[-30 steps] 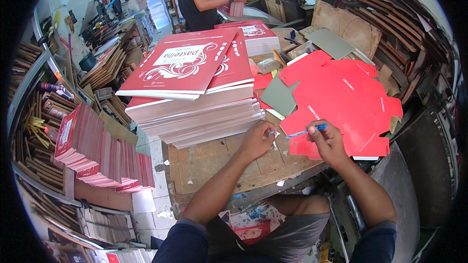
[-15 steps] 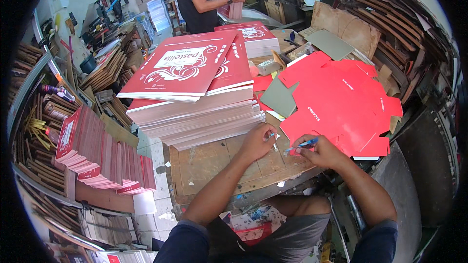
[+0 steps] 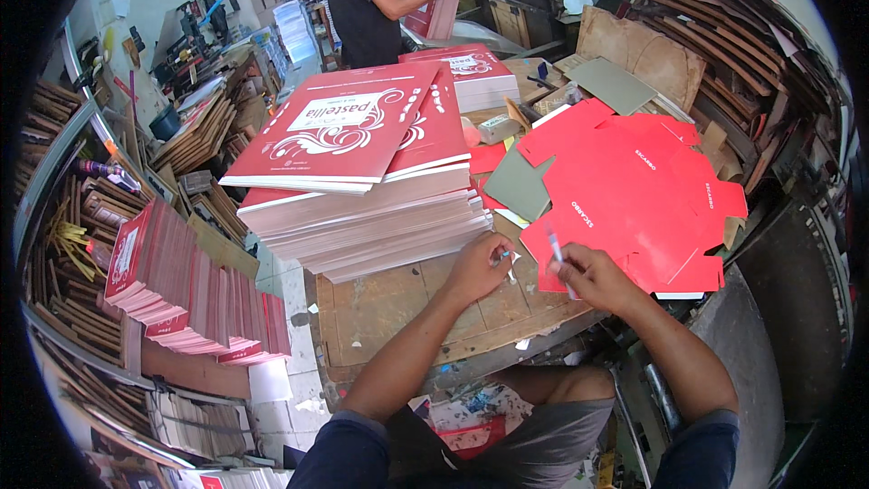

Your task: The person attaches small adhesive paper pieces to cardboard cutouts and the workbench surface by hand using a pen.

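Mostly a crowded bench from where I watch, through the head view. Tall stack of red-and-white printed covers [image 3: 362, 231] takes up the left side, its top ones skewed; a second stack of covers [image 3: 484, 89] sits behind it. To the right, red die-cut carton blanks [image 3: 634, 195] overlap in a loose spread, a cut piece of grey board [image 3: 518, 183] at their left side. Farther back I log a small grey block [image 3: 498, 129], a grey board sheet [image 3: 614, 83] and a worn brown board [image 3: 643, 50]. Across the room a co-worker [image 3: 367, 14] holds a bundle of red covers [image 3: 432, 7].

Left hand [image 3: 482, 264]: fingers curled in, tips pinched on a small blue bit [image 3: 505, 254], mostly hidden; a white scrap [image 3: 513, 269] shows just beside it. Right hand [image 3: 590, 278]: thumb and fingers closed on a slim pen-shaped tool [image 3: 555, 249], pale, steeply tilted, too blurred for me to tell pen from cutter. It stands over the blanks' near left edge.

For room, I have the gap between the hands and a strip of worn brown workbench [image 3: 407, 317] running to its front edge; the cover stack crowds the left hand, the blanks lie under the right
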Demonstrator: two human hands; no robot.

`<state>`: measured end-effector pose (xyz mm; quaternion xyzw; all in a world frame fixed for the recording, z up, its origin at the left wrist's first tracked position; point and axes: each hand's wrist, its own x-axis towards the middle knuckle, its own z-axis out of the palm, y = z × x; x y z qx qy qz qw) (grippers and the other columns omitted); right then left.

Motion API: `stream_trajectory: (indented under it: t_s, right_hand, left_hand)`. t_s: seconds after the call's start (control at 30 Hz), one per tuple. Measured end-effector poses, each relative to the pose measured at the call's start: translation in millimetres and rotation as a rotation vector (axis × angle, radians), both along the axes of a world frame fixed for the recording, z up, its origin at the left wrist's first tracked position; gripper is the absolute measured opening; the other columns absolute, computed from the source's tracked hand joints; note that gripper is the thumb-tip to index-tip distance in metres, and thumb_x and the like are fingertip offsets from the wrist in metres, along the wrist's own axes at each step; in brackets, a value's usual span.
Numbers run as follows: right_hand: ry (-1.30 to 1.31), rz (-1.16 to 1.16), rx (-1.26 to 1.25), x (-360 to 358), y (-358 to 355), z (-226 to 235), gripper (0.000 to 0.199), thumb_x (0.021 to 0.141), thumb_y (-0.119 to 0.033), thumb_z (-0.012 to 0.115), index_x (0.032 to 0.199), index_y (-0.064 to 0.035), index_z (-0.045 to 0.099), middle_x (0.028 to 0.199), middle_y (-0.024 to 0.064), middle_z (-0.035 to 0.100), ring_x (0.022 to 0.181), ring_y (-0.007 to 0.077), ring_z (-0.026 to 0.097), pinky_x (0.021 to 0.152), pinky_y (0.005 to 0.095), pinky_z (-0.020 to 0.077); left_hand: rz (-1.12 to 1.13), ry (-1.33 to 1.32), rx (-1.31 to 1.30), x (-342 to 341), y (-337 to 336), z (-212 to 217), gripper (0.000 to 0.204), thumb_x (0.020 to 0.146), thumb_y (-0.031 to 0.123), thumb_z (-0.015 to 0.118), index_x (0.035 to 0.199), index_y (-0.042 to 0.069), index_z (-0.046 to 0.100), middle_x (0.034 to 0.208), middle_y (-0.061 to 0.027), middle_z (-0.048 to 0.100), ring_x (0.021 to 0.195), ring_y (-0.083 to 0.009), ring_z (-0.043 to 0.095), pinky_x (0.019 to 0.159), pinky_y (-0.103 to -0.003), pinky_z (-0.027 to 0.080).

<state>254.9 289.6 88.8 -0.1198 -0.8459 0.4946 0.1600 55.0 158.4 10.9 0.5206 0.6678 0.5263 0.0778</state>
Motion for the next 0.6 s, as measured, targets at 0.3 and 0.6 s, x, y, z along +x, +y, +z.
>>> stream_trajectory:
  t_s: [0.3, 0.6]
  right_hand:
    - [-0.256, 0.102, 0.370, 5.6, -1.5, 7.8, 0.028, 0.091, -0.027, 0.058, 0.103, -0.0036, 0.068, 0.067, 0.0168, 0.061, 0.059, 0.0259, 0.058, 0.060, 0.0361, 0.0463]
    - [0.050, 0.016, 0.079, 2.2, 3.1, 5.2, 0.028, 0.091, -0.002, 0.053, 0.119, -0.0029, 0.058, 0.088, 0.0048, 0.062, 0.076, 0.0106, 0.055, 0.067, 0.0283, 0.0448]
  left_hand:
    - [0.000, -0.005, -0.053, 1.6, -3.3, 5.9, 0.017, 0.079, 0.010, 0.068, 0.094, 0.004, 0.062, 0.079, -0.0080, 0.059, 0.068, -0.0199, 0.056, 0.062, -0.032, 0.046]
    - [-0.013, -0.033, -0.070, 2.3, -3.2, 6.6, 0.017, 0.080, 0.011, 0.068, 0.094, 0.004, 0.063, 0.079, -0.0078, 0.060, 0.069, -0.0189, 0.056, 0.063, -0.032, 0.046]
